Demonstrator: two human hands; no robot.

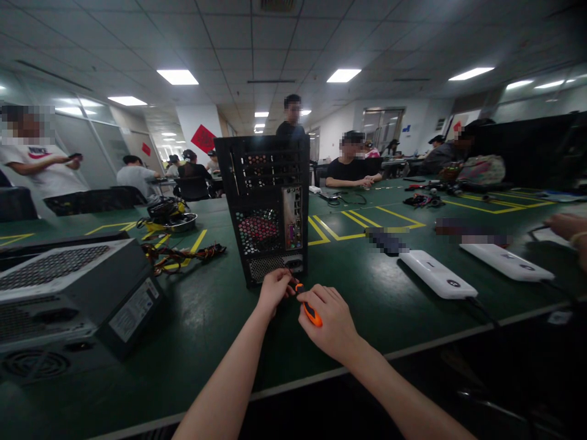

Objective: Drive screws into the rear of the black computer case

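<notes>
A black computer case (270, 143) stands upright on the green table, its rear panel with vents and ports facing me. My right hand (332, 321) is closed around the handle of an orange and black screwdriver (312, 314), which points toward the lower right of the case. At the screwdriver's front end, my left hand (274, 292) is pinched together, close to the power supply vent (263, 267) at the bottom of the panel. What lies between the left fingertips is hidden. The screwdriver's tip cannot be made out clearly either.
Grey power supplies (87, 293) lie at left, with bundled cables (192, 256) behind. A metal bowl (183, 223) holds yellow and black items. At right are white power banks (438, 274) with cords. A co-worker's hand (568, 226) shows at the right edge; a person (351, 162) sits opposite.
</notes>
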